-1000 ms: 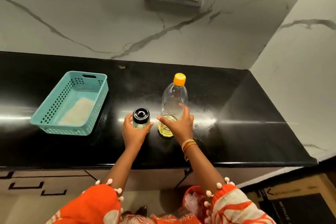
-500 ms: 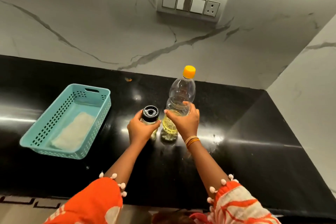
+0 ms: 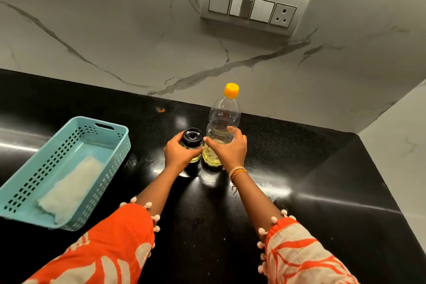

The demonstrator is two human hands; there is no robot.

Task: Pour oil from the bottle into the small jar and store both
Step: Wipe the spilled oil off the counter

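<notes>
- Bottle (image 3: 221,127): clear plastic, upright on the black surface (image 3: 311,191), orange cap (image 3: 231,90) fitted. Yellow oil fills only the lowest part; the upper body is empty.
- Small jar (image 3: 192,143): upright, touching or just beside the bottle on its left, black lid (image 3: 192,137) on. A little yellow liquid shows at its base.
- Right hand (image 3: 227,150): fingers curled round the bottle's lower middle, above the oil line; grip firm.
- Left hand (image 3: 178,153): wrapped round the jar's body just under the lid, thumb toward the bottle.
- Basket (image 3: 115,157): teal, perforated, well apart to the left, with a pale folded cloth (image 3: 69,187) lying in it. Judged the likely storage place.
- Handling, bottle: judged light, weight sitting low. Thin wall likely flexes under a squeeze and may be oily and slick. Best held at the ribbed waist, where the hand now sits, with moderate pressure only.
- Handling, jar: appears to be glass, so stiff, breakable and heavier than it looks; the hard surface would not forgive a drop. Hold round the body, not the lid.
- Status: both closures are on and the jar holds oil, so pouring may be finished, with storing remaining; this cannot be confirmed.
</notes>
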